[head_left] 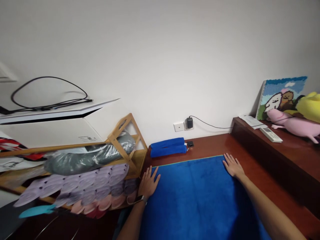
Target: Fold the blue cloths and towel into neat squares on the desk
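A large blue cloth [190, 196] is laid flat on the reddish-brown table [215, 145], between and below the spread fingers of both hands. Its far left corner is covered by the left hand [148, 184], palm down with the fingers fanned apart; its far right corner is met by the right hand [233, 166], whose fingers are also parted and extended. Nothing is seen to be pinched by either hand. With the two corners pressed so far from each other, the far edge is probably held straight and tension is spread across the width, though how firmly the palms are pressed cannot be told. Just beyond the left fingers, two folded blue cloths [168, 147] are set side by side against the wall, where the large cloth is left uncovered by them. Farther off, between the two sets of fingers, a black adapter [189, 122] is plugged into the wall, and its cable [212, 125] is led off to the right, beyond the cloth. To the right of the right fingers, a white remote [271, 134] is rested on the raised ledge [295, 150], apart from the cloth and presumably within easy reach.
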The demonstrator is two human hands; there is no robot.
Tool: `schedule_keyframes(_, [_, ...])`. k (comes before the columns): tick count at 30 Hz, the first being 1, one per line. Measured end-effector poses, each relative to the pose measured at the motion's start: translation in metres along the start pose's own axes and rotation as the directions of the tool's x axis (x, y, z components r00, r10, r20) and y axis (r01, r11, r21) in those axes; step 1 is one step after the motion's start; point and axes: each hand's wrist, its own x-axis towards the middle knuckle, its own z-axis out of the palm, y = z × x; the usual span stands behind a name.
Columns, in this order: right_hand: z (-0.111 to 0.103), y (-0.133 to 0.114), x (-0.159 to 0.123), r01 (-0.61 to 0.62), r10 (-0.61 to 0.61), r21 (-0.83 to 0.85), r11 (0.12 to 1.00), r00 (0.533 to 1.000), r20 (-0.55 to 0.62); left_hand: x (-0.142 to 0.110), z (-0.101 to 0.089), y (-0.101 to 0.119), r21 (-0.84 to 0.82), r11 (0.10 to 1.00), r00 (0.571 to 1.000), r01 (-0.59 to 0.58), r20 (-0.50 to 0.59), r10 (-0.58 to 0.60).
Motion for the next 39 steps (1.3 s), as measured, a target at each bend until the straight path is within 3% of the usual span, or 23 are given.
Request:
schedule_keyframes(3, [-0.016, -0.028, -0.002, -0.054, 0.054, -0.043, 0.998, 0.999, 0.003, 0.001, -0.003, 0.003, 0.005, 1.000, 1.000, 0.014, 0.024, -0.014])
schedule_keyframes(5, [-0.022, -0.065, -0.009, -0.010, 0.006, -0.058, 0.998, 0.997, -0.071, 0.001, -0.005, 0.005, 0.005, 1.000, 0.999, 0.024, 0.037, -0.024])
schedule_keyframes(7, [-0.020, -0.114, -0.021, 0.145, -0.146, -0.020, 0.989, 0.980, -0.131, 0.001, -0.005, 0.005, 0.003, 1.000, 0.999, 0.026, 0.045, -0.026])
schedule_keyframes(9, [-0.011, -0.163, -0.036, 0.336, -0.328, 0.064, 0.940, 0.938, -0.112, 0.002, -0.006, 0.004, 0.002, 1.000, 0.999, 0.022, 0.049, -0.022])
schedule_keyframes(12, [0.003, -0.204, -0.051, 0.482, -0.478, 0.134, 0.866, 0.876, -0.063, 0.003, -0.004, 0.003, 0.009, 1.000, 0.998, 0.015, 0.054, -0.016])
schedule_keyframes(15, [0.006, -0.183, -0.045, 0.437, -0.436, 0.123, 0.891, 0.899, -0.038, 0.004, -0.001, 0.001, 0.011, 1.000, 0.998, 0.012, 0.057, -0.013])
schedule_keyframes(19, [-0.002, -0.091, -0.018, 0.222, -0.222, 0.043, 0.974, 0.975, -0.004, 0.005, 0.003, -0.002, 0.004, 1.000, 0.999, 0.001, 0.041, -0.002])
schedule_keyframes(22, [-0.005, -0.029, -0.003, 0.061, -0.061, -0.002, 0.998, 0.998, -0.001, 0.005, 0.004, -0.002, 0.010, 1.000, 0.999, -0.004, 0.040, 0.003])
schedule_keyframes(24, [-0.007, -0.006, 0.002, 0.021, -0.021, -0.005, 1.000, 1.000, -0.002, 0.005, 0.004, -0.002, 0.016, 1.000, 0.999, -0.002, 0.042, 0.001])
schedule_keyframes(26, [-0.009, 0.002, 0.002, 0.028, -0.028, 0.003, 1.000, 1.000, -0.002, 0.006, 0.003, -0.001, 0.019, 1.000, 0.999, 0.001, 0.037, -0.002])
schedule_keyframes(29, [-0.015, -0.012, -0.002, 0.018, -0.018, -0.001, 1.000, 0.999, -0.034, 0.005, 0.001, 0.002, 0.023, 1.000, 1.000, 0.001, 0.027, -0.001])
schedule_keyframes(31, [-0.019, -0.038, -0.012, 0.038, -0.038, -0.002, 0.999, 0.992, -0.119, 0.005, -0.001, 0.004, 0.018, 1.000, 1.000, 0.001, 0.027, -0.001])
schedule_keyframes(34, [-0.015, -0.100, -0.039, 0.224, -0.208, 0.051, 0.973, 0.954, -0.214, 0.006, -0.009, 0.008, -0.001, 1.000, 1.000, 0.007, 0.000, -0.007])
schedule_keyframes(37, [-0.003, -0.168, -0.073, 0.393, -0.372, 0.144, 0.908, 0.915, -0.155, 0.005, -0.023, 0.017, 0.005, 1.000, 0.996, 0.008, -0.088, -0.008])
schedule_keyframes(39, [0.004, -0.202, -0.090, 0.431, -0.418, 0.187, 0.883, 0.902, -0.107, -0.002, -0.033, 0.027, 0.002, 1.000, 0.992, -0.010, -0.129, 0.010])
